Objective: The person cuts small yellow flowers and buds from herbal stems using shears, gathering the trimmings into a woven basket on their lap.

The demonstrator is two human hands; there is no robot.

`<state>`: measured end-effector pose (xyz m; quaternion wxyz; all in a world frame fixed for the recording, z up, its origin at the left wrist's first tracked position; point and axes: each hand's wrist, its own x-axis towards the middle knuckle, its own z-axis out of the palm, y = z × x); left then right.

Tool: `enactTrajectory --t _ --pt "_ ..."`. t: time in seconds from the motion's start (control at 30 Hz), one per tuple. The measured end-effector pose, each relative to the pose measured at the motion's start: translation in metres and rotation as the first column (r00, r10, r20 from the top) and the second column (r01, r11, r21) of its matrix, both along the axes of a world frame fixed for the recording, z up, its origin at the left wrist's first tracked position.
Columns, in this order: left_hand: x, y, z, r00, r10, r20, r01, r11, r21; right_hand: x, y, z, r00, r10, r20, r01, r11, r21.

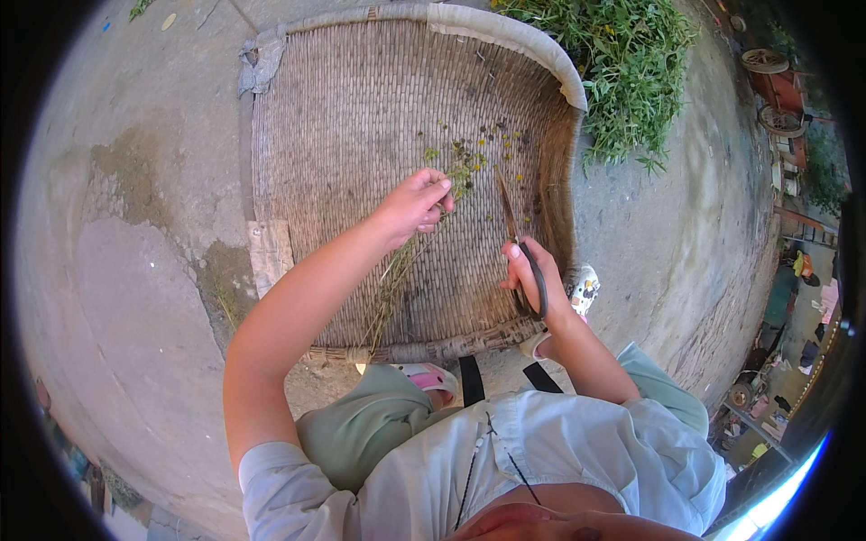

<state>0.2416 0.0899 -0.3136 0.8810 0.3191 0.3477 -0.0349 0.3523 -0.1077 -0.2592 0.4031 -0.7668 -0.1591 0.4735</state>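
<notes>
My left hand (421, 205) pinches a bunch of thin dry plant stems (396, 280) above a woven winnowing basket (338, 122). The lower stems trail toward the basket's near rim, and small yellow flower heads (467, 159) show just beyond my fingers. Around the handles of a pair of scissors (507, 206), my right hand (534, 274) is closed. Their rusty blades point away from me, to the right of the stems, and look nearly together. Loose yellow and dark flower heads (506, 138) lie scattered on the weave.
A heap of leafy green plants (629, 74) lies on the concrete ground (155, 297) past the basket's far right corner. Cloth wraps parts of the rim (500, 27). My clogs (433, 377) are at the near edge. A wheeled cart (778, 95) stands far right.
</notes>
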Motion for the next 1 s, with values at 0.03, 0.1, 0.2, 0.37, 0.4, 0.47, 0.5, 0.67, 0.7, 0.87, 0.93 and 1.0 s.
enactTrajectory --t 0.03,0.1,0.2,0.37,0.4,0.47,0.5,0.67,0.7,0.87,0.93,1.0 --pt "-0.001 0.0 0.0 1.0 0.012 0.008 -0.012 1.0 0.011 -0.001 -0.003 -0.001 0.998 0.038 0.041 -0.039 0.999 0.034" --pt "-0.003 0.0 0.0 0.999 0.036 0.022 -0.036 0.999 0.035 -0.005 -0.005 0.002 0.981 0.138 0.133 -0.14 0.99 0.011" --pt "-0.007 -0.003 -0.003 0.996 0.055 0.074 -0.066 0.984 0.162 -0.016 -0.001 0.009 0.915 0.311 0.255 -0.279 0.948 -0.154" --pt "-0.004 -0.015 0.007 0.992 0.102 0.074 -0.123 0.899 0.421 -0.024 0.008 0.009 0.823 0.397 0.406 -0.328 0.916 -0.231" --pt "-0.006 -0.016 0.008 0.99 0.116 0.079 -0.139 0.884 0.446 -0.024 0.011 0.009 0.819 0.41 0.403 -0.331 0.909 -0.253" --pt "-0.008 -0.018 0.006 0.989 0.11 0.097 -0.142 0.884 0.446 -0.024 0.016 0.011 0.81 0.416 0.412 -0.331 0.906 -0.265" --pt "-0.008 -0.019 0.004 0.988 0.107 0.108 -0.144 0.884 0.444 -0.024 0.018 0.012 0.806 0.412 0.426 -0.328 0.909 -0.258" --pt "-0.008 -0.024 0.002 0.992 0.073 0.101 -0.113 0.874 0.473 -0.02 0.019 0.006 0.791 0.393 0.469 -0.323 0.919 -0.225" --pt "-0.009 -0.024 0.003 0.993 0.069 0.095 -0.105 0.878 0.467 -0.02 0.019 0.006 0.786 0.394 0.476 -0.326 0.919 -0.223" --pt "-0.011 -0.023 0.002 0.992 0.068 0.106 -0.107 0.902 0.419 -0.02 0.018 0.007 0.785 0.384 0.485 -0.322 0.923 -0.21" --pt "-0.012 -0.022 0.003 0.993 0.056 0.108 -0.094 0.915 0.391 -0.018 0.017 0.007 0.789 0.382 0.482 -0.318 0.924 -0.213" --pt "-0.014 -0.022 0.004 0.994 0.039 0.103 -0.075 0.923 0.377 -0.018 0.017 0.006 0.778 0.386 0.495 -0.324 0.922 -0.211"
